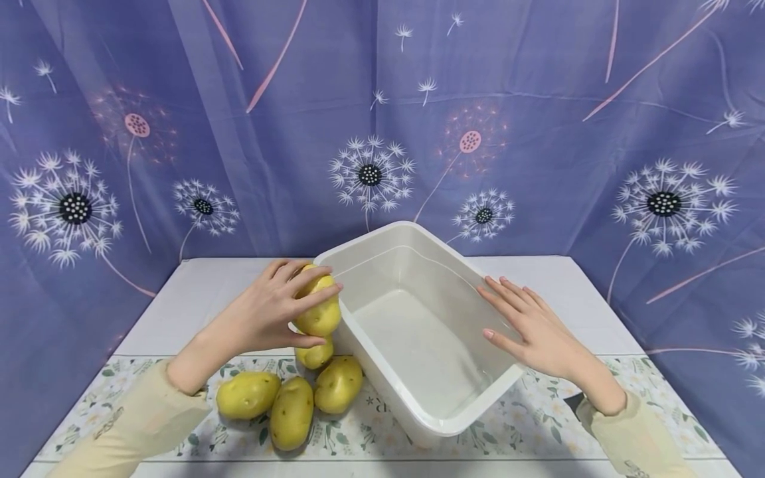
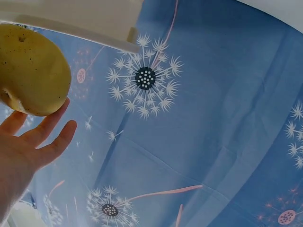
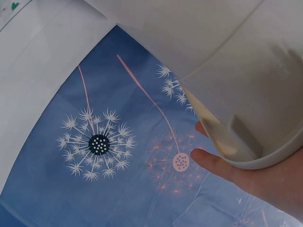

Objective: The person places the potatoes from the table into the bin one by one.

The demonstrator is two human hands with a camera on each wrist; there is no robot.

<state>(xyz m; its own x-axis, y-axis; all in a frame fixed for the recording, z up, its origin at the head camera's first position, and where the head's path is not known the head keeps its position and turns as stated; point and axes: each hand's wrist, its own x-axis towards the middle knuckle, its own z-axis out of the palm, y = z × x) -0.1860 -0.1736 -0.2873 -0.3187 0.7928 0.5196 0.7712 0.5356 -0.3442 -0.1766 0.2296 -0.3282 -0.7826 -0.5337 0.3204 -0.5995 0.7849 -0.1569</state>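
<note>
My left hand (image 1: 267, 315) grips a yellow potato (image 1: 319, 313) from above, thumb at its lower side and fingers over its top, close to the left rim of a white plastic basin (image 1: 442, 425). In the left wrist view the potato (image 2: 33, 71) rests against the fingers. A second potato (image 1: 315, 354) is partly hidden beneath the held one. My right hand (image 1: 532, 332) lies on the basin's right rim, fingers fairly straight and spread. From the right wrist, the hand (image 3: 265, 189) shows behind the basin's rim. No potato shows inside the basin, which stands at a slant.
Left of the basin, three more potatoes lie close together: one at the left (image 1: 248, 395), one in front (image 1: 291, 413) and one nearest the basin (image 1: 339, 384). They rest on a floral strip (image 1: 526, 425) across the white table (image 1: 227, 285). Purple dandelion curtains (image 1: 287, 133) surround the table.
</note>
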